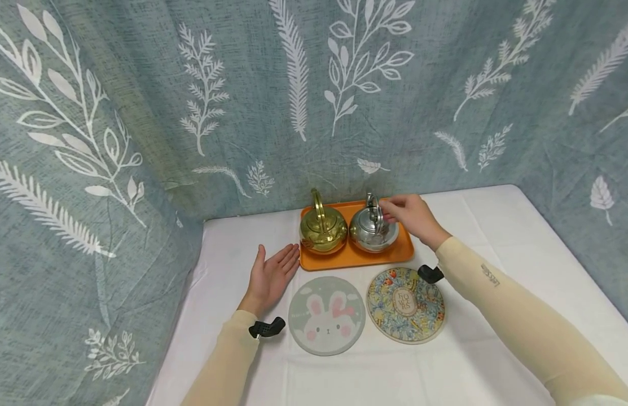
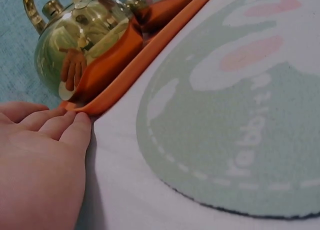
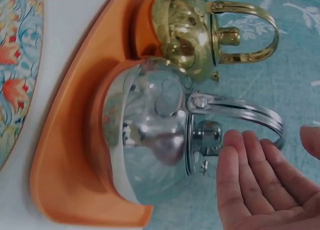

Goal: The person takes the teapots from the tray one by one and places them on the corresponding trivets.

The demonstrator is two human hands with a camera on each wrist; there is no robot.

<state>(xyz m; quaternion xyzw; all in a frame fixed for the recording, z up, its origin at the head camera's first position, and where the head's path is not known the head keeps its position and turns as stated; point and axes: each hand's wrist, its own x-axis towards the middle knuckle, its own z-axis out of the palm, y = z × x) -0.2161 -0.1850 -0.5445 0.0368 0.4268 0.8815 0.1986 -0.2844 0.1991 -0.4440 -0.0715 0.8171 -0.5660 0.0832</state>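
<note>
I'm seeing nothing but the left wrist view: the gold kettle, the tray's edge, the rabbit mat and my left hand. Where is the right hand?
Observer: The right hand is by the handle of the silver kettle; I can't tell whether it touches.

Operator: How are its fingers lying?

Observer: In the right wrist view the fingers lie side by side, with the thumb set apart from them.

Operator: Is there another mat out there?

Observer: Yes, a round flowered mat lies to the right of the rabbit mat.
</note>
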